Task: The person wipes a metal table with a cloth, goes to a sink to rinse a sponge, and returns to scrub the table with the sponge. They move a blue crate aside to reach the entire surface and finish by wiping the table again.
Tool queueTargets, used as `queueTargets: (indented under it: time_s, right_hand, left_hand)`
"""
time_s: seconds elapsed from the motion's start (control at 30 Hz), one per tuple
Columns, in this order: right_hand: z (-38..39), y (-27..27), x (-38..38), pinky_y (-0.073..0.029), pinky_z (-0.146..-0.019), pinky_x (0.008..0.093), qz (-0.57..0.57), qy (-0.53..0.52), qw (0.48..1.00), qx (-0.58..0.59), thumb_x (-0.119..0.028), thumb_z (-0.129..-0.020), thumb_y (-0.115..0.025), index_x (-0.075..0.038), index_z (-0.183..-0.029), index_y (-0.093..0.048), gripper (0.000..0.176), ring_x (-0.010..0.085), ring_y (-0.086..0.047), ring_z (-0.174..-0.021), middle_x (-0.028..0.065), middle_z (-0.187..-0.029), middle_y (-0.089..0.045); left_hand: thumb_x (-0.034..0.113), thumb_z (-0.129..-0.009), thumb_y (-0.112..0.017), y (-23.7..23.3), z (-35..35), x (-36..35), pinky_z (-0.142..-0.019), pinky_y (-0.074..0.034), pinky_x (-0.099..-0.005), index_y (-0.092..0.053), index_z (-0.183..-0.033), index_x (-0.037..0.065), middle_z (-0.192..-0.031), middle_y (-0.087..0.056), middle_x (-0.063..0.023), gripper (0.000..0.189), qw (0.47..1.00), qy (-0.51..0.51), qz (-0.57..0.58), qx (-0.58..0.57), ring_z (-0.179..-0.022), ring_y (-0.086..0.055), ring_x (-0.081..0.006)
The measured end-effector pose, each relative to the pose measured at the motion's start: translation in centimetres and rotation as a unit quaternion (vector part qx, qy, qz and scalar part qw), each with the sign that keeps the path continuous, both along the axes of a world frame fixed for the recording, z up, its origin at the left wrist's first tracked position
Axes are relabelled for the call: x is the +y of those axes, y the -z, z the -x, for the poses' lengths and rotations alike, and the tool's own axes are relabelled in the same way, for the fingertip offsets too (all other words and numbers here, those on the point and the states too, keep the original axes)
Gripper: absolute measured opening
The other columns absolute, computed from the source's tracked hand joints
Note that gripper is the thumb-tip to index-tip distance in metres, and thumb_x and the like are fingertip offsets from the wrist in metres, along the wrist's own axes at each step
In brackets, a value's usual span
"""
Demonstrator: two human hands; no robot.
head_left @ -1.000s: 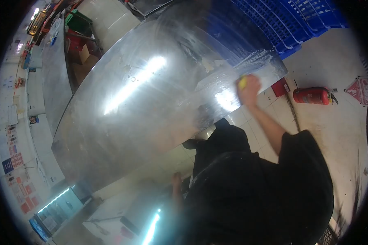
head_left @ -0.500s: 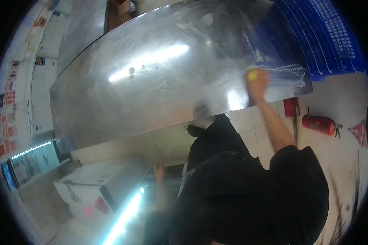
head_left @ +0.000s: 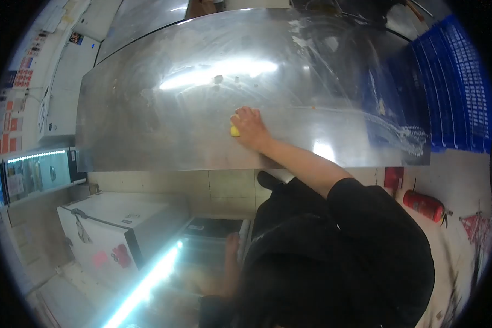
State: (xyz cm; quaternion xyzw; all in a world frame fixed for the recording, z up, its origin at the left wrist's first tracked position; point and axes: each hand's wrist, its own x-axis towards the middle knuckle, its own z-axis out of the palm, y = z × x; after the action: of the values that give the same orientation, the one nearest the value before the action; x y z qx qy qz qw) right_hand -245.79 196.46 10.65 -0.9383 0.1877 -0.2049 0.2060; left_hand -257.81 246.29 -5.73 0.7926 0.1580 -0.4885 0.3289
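My right hand is closed around a small yellow sponge, pressed on the steel table near the middle of its front half. Fingers cover most of the sponge. Whitish wet streaks run across the right end of the tabletop, with fainter smears toward the back. Several small dark spots lie beyond my hand, beside the lamp's reflection. My left hand hangs low, away from the table, in front of a dark-topped unit. It looks open and holds nothing that I can see.
Blue plastic crates stand against the table's right end. A red fire extinguisher is on the floor at the right. Behind me on the left is a white chest-like appliance. A second steel surface adjoins at the back left.
My right hand has swept the sponge leftward along the tabletop, from the streaked right end to near the middle. The view has turned slightly. My left hand stays low beside my body.
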Motion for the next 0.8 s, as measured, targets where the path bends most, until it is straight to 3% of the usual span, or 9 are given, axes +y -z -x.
queueTargets:
  time_s: [0.13,0.23,0.3,0.4,0.47,0.53,0.6,0.7,0.8]
  right_hand:
    - [1.9,0.0,-9.5,-0.035,-0.092,0.0457,0.025,0.179,0.980,0.082,-0.022,-0.079,-0.056,-0.008,-0.107,-0.059,0.032,0.0295,-0.047,-0.110,0.0169,-0.110,-0.054]
    - [6.0,-0.4,-15.4,-0.033,-0.092,0.0492,0.073,0.373,0.918,0.109,-0.027,-0.081,-0.058,-0.008,-0.110,-0.058,0.034,0.0309,-0.045,-0.112,0.0158,-0.117,-0.052]
    - [5.5,1.9,-11.7,-0.035,-0.088,0.0473,0.170,0.390,0.896,0.127,-0.028,-0.079,-0.060,-0.007,-0.107,-0.056,0.035,0.0304,-0.044,-0.111,0.0152,-0.113,-0.051]
    - [4.0,1.5,-1.7,-0.034,-0.088,0.0471,0.100,0.159,0.979,0.074,-0.024,-0.078,-0.059,-0.006,-0.104,-0.057,0.032,0.0313,-0.045,-0.108,0.0164,-0.111,-0.051]
    - [3.9,0.8,-0.4,-0.034,-0.087,0.0470,0.074,0.090,0.992,0.051,-0.023,-0.077,-0.059,-0.006,-0.102,-0.057,0.030,0.0316,-0.046,-0.106,0.0167,-0.110,-0.051]
    - [5.4,2.8,-3.7,-0.034,-0.087,0.0462,0.089,0.163,0.983,0.011,-0.023,-0.076,-0.059,-0.006,-0.101,-0.058,0.029,0.0319,-0.046,-0.104,0.0160,-0.107,-0.051]
    - [8.5,1.6,-9.5,-0.034,-0.087,0.0445,0.082,0.327,0.939,0.064,-0.025,-0.076,-0.060,-0.008,-0.103,-0.058,0.032,0.0315,-0.045,-0.106,0.0140,-0.106,-0.052]
    - [12.7,0.5,-15.5,-0.034,-0.088,0.0435,0.112,0.510,0.849,0.080,-0.025,-0.072,-0.062,-0.009,-0.106,-0.057,0.037,0.0303,-0.045,-0.108,0.0138,-0.110,-0.052]
    - [11.0,3.0,-9.9,-0.034,-0.089,0.0444,0.130,0.480,0.864,0.081,-0.022,-0.072,-0.062,-0.008,-0.108,-0.056,0.039,0.0302,-0.045,-0.108,0.0143,-0.110,-0.052]
  left_hand:
    - [0.026,-0.091,-0.056,-9.0,-4.3,-5.4,-0.066,-0.046,-0.0240,-0.054,-0.113,0.003,-0.094,-0.061,-0.0065,0.032,0.946,-0.241,0.127,-0.176,-0.082,-0.060,-0.0127]
    - [0.023,-0.092,-0.055,-11.6,-3.4,-4.7,-0.077,-0.045,-0.0292,-0.051,-0.119,0.000,-0.104,-0.059,-0.0117,0.036,0.952,-0.206,0.110,-0.196,-0.091,-0.060,-0.0178]
    - [0.025,-0.092,-0.053,-9.8,-2.1,-3.1,-0.087,-0.045,-0.0338,-0.051,-0.120,-0.003,-0.110,-0.058,-0.0170,0.040,0.972,-0.150,0.060,-0.170,-0.099,-0.059,-0.0232]
    - [0.028,-0.091,-0.052,-8.5,-0.4,-3.5,-0.086,-0.045,-0.0343,-0.053,-0.118,-0.002,-0.110,-0.058,-0.0164,0.040,0.998,-0.023,-0.002,-0.054,-0.100,-0.059,-0.0247]
    - [0.029,-0.092,-0.052,1.0,1.0,2.9,-0.071,-0.045,-0.0290,-0.056,-0.107,0.001,-0.091,-0.059,-0.0073,0.032,0.993,0.090,0.021,-0.068,-0.084,-0.057,-0.0177]
    - [0.030,-0.093,-0.053,4.2,0.8,4.6,-0.064,-0.044,-0.0264,-0.058,-0.102,0.002,-0.082,-0.059,-0.0028,0.030,0.986,0.141,0.036,-0.085,-0.076,-0.057,-0.0142]
    - [0.027,-0.089,-0.053,-0.7,0.3,2.8,-0.072,-0.048,-0.0347,-0.056,-0.114,-0.001,-0.104,-0.060,-0.0144,0.038,0.997,-0.018,-0.053,-0.054,-0.087,-0.059,-0.0229]
    - [0.029,-0.090,-0.054,-3.8,0.3,1.4,-0.061,-0.046,-0.0313,-0.058,-0.099,0.001,-0.082,-0.059,-0.0074,0.030,0.986,-0.148,0.019,-0.075,-0.071,-0.057,-0.0173]
    - [0.030,-0.090,-0.054,-6.4,0.6,0.5,-0.060,-0.045,-0.0304,-0.059,-0.094,0.002,-0.077,-0.057,-0.0052,0.028,0.990,-0.124,-0.017,-0.070,-0.067,-0.055,-0.0161]
